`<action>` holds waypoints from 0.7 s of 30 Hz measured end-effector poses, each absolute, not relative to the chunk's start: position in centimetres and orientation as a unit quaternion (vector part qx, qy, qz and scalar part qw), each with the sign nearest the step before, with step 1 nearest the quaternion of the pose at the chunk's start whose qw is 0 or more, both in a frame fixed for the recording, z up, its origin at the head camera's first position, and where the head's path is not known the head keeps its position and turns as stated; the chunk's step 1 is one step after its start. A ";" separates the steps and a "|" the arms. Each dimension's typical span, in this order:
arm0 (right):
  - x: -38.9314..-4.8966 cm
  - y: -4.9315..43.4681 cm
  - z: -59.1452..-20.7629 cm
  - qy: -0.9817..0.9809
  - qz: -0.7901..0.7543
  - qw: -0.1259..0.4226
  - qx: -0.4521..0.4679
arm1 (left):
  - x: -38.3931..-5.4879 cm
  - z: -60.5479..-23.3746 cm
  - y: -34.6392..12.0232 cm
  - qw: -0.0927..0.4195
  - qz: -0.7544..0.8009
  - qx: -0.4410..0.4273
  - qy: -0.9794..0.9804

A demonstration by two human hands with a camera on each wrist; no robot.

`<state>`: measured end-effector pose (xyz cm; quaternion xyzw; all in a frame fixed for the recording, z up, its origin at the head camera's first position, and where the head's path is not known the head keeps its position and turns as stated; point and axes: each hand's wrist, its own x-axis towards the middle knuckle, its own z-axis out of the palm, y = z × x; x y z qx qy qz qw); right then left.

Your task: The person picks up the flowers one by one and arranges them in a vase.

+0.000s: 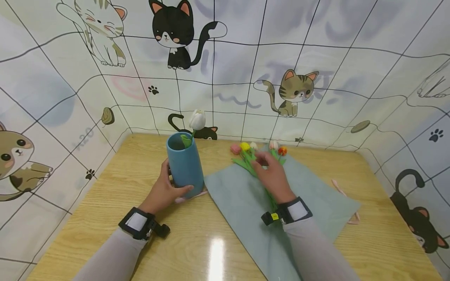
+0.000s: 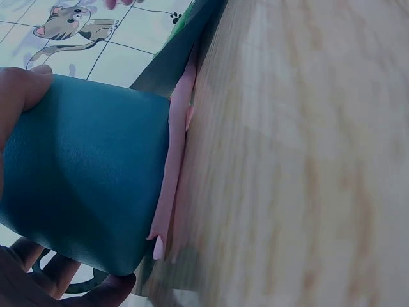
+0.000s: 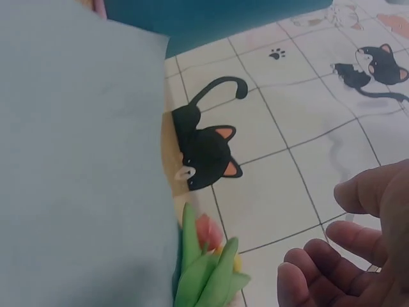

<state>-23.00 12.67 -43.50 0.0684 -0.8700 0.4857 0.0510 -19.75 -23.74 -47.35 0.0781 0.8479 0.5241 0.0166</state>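
Observation:
A blue vase [image 1: 185, 164] stands on the table at the left, with one white tulip [image 1: 197, 120] leaning out of its mouth. My left hand [image 1: 168, 192] grips the vase low down, thumb across the front and fingers behind. Several tulips [image 1: 245, 147] in pink, yellow, white and orange lie on a grey-green wrapping sheet [image 1: 232, 203]. Over their stems hovers my right hand [image 1: 273, 175], partly hiding them. In the right wrist view, its fingers [image 3: 358, 240] are loosely bent with nothing between them, beside green tulip leaves [image 3: 208, 278].
A pink ribbon [image 2: 174, 160] runs along the vase's base, and more pink ribbon [image 1: 353, 218] shows at the sheet's right edge. The wooden table [image 1: 175, 246] meets a cat-printed cloth wall [image 1: 232, 62] at the back and sides.

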 end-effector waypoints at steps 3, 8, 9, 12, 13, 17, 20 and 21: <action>-23.0 13.3 -44.0 -0.876 0.478 0.042 0.058 | -19.7 -47.3 -23.7 0.017 0.524 0.077 0.848; -23.2 14.0 -44.4 -0.894 0.446 0.018 0.037 | -19.6 -47.3 -23.7 0.017 0.524 0.075 0.848; -23.2 14.2 -44.4 -0.898 0.438 0.013 0.034 | -19.6 -47.3 -23.7 0.018 0.524 0.075 0.848; -23.3 14.5 -44.5 -0.912 0.408 0.001 0.038 | -19.6 -47.3 -23.7 0.019 0.523 0.075 0.849; -23.3 14.6 -44.6 -0.917 0.398 -0.002 0.038 | -19.6 -47.3 -23.7 0.019 0.523 0.075 0.849; -23.2 14.7 -44.9 -0.934 0.356 -0.024 0.037 | -19.7 -47.3 -23.6 0.019 0.522 0.075 0.850; -23.1 14.6 -45.2 -0.943 0.327 -0.042 0.038 | -19.7 -47.2 -23.6 0.020 0.522 0.075 0.850; -23.1 14.6 -45.3 -0.946 0.318 -0.045 0.038 | -19.7 -47.2 -23.6 0.020 0.521 0.075 0.850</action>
